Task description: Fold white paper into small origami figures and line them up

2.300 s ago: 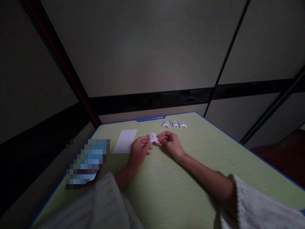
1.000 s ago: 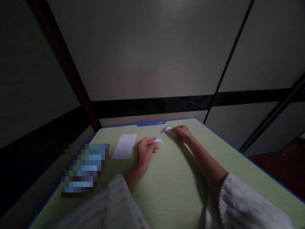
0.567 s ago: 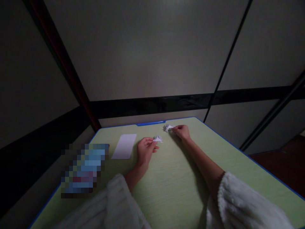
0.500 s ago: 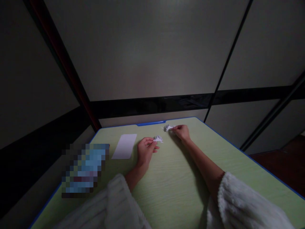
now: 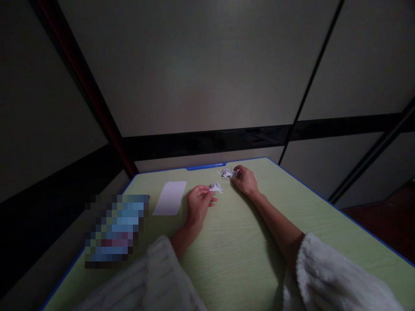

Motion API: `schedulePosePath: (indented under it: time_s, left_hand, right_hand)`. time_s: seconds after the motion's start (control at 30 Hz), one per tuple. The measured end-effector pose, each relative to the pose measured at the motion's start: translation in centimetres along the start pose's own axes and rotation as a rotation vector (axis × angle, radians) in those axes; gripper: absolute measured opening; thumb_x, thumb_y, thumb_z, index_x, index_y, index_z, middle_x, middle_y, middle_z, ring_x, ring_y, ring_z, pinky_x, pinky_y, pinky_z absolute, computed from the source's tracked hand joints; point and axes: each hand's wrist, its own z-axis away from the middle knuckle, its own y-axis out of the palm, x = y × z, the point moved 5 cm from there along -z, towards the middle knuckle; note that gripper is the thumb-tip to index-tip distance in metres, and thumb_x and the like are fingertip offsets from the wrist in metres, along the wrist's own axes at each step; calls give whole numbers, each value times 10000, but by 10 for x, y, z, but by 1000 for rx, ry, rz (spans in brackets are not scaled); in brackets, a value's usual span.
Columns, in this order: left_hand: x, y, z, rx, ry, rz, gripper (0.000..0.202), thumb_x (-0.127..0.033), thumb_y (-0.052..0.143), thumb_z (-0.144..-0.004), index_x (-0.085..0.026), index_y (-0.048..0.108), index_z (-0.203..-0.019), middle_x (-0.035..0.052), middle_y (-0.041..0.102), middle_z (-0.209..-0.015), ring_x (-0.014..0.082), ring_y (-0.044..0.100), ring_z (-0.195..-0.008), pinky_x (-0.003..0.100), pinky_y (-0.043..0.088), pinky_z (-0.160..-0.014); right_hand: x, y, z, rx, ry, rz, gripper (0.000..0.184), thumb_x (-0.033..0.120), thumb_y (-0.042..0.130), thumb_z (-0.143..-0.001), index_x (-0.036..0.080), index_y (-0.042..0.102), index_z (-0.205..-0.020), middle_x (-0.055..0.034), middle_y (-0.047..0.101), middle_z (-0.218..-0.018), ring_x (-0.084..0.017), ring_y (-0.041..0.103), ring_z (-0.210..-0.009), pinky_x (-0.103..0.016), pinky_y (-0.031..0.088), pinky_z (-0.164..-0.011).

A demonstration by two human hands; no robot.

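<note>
At two o'clock of my left hand (image 5: 197, 203), I have the small white origami figure (image 5: 216, 187), pinched with thumb and fingers. At ten o'clock of my right hand (image 5: 245, 182), other origami figures (image 5: 226, 173) are on the green table (image 5: 233, 242); this hand partly covers them, so whether it grasps one, I cannot tell. My left points toward one o'clock; my right, curled, toward eleven.
</note>
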Motion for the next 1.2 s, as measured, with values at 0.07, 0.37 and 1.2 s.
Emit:
schedulePosePath:
  time_s: [0.07,0.37,1.2]
  left_hand:
    - [0,0,0,1,1,2,143,-127,602,-548,-129,502,-650,-29,559,-536,84,556,-401,147,402,-351]
    - [-1,0,1,3,6,3,151,-139,609,-546,-134,500,-650,-28,566,-532,91,563,-407,149,398,-350]
    - [-3,1,1,6,8,-9,136,-128,593,-564,-121,496,-659,-31,554,-554,78,553,-399,146,397,-350]
  right_hand:
    - [1,2,-1,20,-44,10,301,201,569,-598,184,590,-897,-40,608,-771,-148,534,-704,-218,375,-619]
    - [0,10,-3,44,-103,49,229,203,537,-634,170,646,-833,-53,622,-741,-146,551,-658,-225,386,-636]
    - [38,17,16,246,-564,161,286,231,359,-798,116,619,-837,-111,544,-1091,-187,495,-981,-254,347,-832]
